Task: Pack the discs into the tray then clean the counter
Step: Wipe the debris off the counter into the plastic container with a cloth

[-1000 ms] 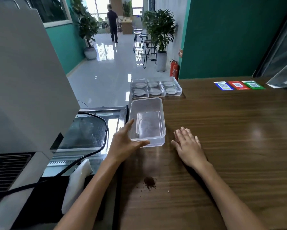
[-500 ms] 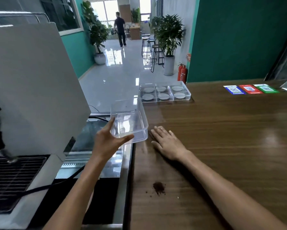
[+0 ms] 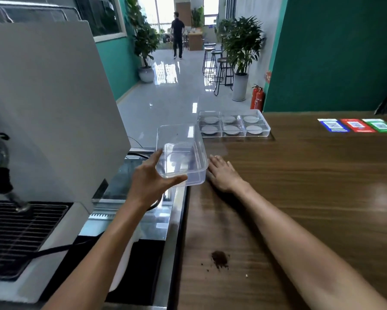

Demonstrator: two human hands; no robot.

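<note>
My left hand (image 3: 151, 183) grips the near end of an empty clear plastic box (image 3: 180, 153), held just past the counter's left edge. Flat on the wooden counter (image 3: 300, 186) lies my right hand (image 3: 221, 173), palm down, fingers together, right beside the box. Further back at the counter's left edge stands a clear divided tray (image 3: 234, 124) with grey discs (image 3: 231, 129) lying in its several compartments. A small heap of brown grounds (image 3: 219, 258) with a few crumbs sits on the counter near me.
A large grey coffee machine (image 3: 44, 113) with a steam wand and a drip grate fills the left. A steel ledge with a black cable runs below the counter's edge. Three coloured code stickers (image 3: 357, 125) lie at the far right. Someone walks away down the hall.
My left hand lifted the clear box off the counter and carried it left past the edge. My right hand slid left along the counter to the edge.
</note>
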